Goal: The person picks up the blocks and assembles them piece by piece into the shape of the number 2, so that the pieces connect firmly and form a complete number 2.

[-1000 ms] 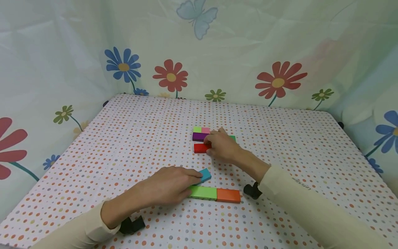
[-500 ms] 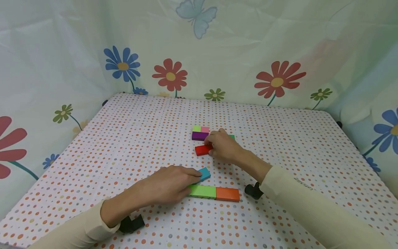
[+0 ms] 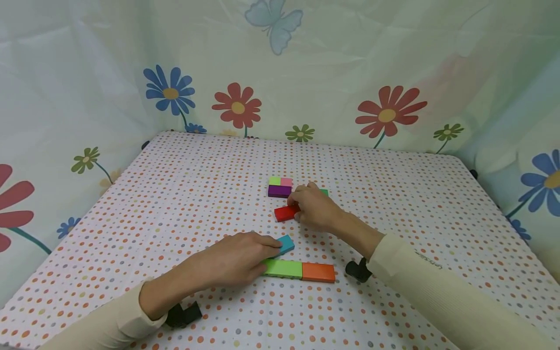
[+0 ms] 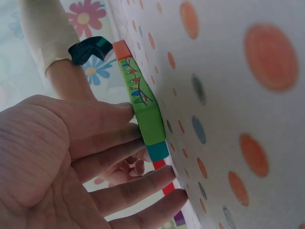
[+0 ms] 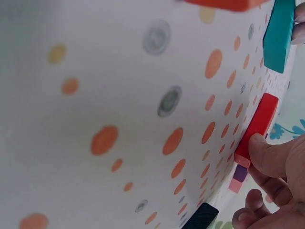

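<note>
My right hand (image 3: 316, 208) pinches a red block (image 5: 257, 125) between thumb and fingers, low over the dotted cloth. In the head view, the red block's right end is hidden by the hand. My left hand (image 3: 238, 257) lies low over the cloth, its fingers fairly straight. Its fingertips rest on a blue block (image 3: 286, 244), which stands at a slant. Its thumb lies at a light green block (image 4: 145, 107) printed with a string of pennants. An orange block (image 3: 318, 272) adjoins that green block end to end on the right.
Beyond the red block, a purple block (image 3: 280, 191) lies against a small light green block (image 3: 274, 181) and a pink block (image 3: 286, 182). A green block (image 3: 324, 192) shows partly behind my right hand. Flowered curtains (image 3: 332, 73) surround the table.
My right hand has drawn the red block slightly nearer and turned it a little, so the gap to the purple block is wider. My left hand stays at the blue and light green blocks.
</note>
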Demonstrator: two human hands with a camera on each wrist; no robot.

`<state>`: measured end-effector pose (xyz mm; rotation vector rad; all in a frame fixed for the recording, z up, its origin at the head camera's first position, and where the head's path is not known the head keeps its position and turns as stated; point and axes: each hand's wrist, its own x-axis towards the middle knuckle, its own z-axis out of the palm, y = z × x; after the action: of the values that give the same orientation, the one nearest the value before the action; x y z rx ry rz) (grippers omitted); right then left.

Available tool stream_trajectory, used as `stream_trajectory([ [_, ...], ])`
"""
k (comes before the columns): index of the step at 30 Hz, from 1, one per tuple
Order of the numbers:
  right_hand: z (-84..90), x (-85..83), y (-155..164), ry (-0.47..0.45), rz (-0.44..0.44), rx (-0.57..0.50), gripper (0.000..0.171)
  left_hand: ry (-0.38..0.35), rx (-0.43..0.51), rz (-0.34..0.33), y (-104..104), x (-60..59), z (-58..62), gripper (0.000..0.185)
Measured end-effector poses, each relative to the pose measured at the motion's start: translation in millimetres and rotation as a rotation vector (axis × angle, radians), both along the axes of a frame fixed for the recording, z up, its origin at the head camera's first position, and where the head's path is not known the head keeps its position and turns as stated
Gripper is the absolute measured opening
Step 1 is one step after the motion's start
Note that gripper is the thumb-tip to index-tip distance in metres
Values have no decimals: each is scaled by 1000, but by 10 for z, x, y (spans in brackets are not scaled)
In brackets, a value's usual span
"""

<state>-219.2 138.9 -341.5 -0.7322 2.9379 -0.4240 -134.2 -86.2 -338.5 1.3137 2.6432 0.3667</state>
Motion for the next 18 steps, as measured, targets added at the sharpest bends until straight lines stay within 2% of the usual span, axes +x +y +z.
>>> stream_trajectory([
  [18, -19, 17, 8, 15, -7, 1, 28, 0, 7, 1, -10, -14, -11, 37],
])
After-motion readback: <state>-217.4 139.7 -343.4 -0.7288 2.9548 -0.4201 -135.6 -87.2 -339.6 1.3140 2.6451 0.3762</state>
